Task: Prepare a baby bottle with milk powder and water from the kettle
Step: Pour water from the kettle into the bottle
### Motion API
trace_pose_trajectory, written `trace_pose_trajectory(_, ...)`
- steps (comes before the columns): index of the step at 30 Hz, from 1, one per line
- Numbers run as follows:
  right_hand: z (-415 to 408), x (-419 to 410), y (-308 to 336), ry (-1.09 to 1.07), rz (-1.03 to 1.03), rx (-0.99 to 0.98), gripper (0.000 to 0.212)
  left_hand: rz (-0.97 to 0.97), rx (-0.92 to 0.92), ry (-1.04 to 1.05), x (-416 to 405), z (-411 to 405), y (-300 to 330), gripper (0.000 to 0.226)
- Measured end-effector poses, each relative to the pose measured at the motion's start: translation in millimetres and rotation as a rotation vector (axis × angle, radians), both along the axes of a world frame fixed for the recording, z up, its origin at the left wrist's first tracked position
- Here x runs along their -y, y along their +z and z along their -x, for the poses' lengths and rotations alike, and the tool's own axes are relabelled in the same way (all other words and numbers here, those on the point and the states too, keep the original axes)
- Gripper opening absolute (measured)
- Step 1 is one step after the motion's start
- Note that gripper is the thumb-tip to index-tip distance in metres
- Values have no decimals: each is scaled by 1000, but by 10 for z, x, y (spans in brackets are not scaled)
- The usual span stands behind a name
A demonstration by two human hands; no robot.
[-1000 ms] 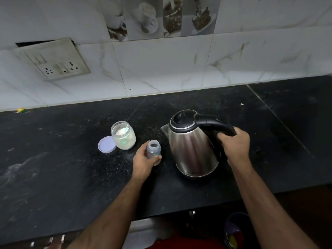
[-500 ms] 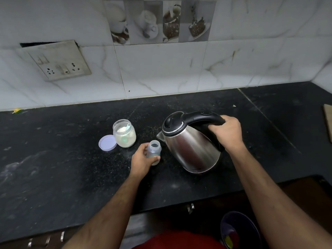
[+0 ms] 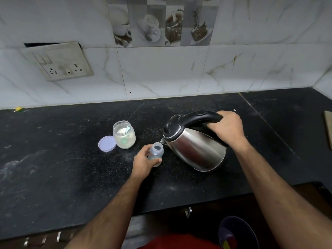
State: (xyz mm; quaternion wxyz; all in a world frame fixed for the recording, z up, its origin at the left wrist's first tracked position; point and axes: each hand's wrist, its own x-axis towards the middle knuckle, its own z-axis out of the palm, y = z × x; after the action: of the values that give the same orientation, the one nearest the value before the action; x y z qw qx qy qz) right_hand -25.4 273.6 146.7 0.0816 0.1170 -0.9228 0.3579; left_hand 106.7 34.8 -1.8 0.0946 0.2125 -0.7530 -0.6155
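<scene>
- Stainless steel forms the body of a kettle (image 3: 195, 150), which is tilted to the left with its base raised off a black stone counter (image 3: 53, 177).
- The kettle's black handle is gripped by the right hand (image 3: 227, 127), whose fingers are curled tightly round it.
- The kettle's spout (image 3: 162, 141) is held just above and beside the open mouth of a small clear baby bottle (image 3: 156, 153).
- The bottle is seen upright on the counter, near the middle, clasped by the left hand (image 3: 143, 163); the thumb and fingers are wrapped round its lower part.
- Whether water is flowing cannot be told.
- To the left of the bottle and slightly farther back, an open glass jar (image 3: 124, 134) of white milk powder is placed, with a pale green scoop (image 3: 128, 127) showing inside it.
- A lilac lid (image 3: 107, 143) is laid flat, touching the jar's left side.
- On the far wall of marbled white tiles, a switch plate (image 3: 60, 62) is mounted at the left.
</scene>
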Motion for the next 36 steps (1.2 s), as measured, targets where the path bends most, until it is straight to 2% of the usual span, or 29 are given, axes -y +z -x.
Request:
trace_pose_trajectory(22, -52, 17, 166, 38, -145, -83, 17, -28, 23, -24, -27, -39, 27, 57)
trace_pose_trajectory(36, -50, 8, 302, 48, -117, -76, 20, -48, 12, 4, 19, -45, -1, 57)
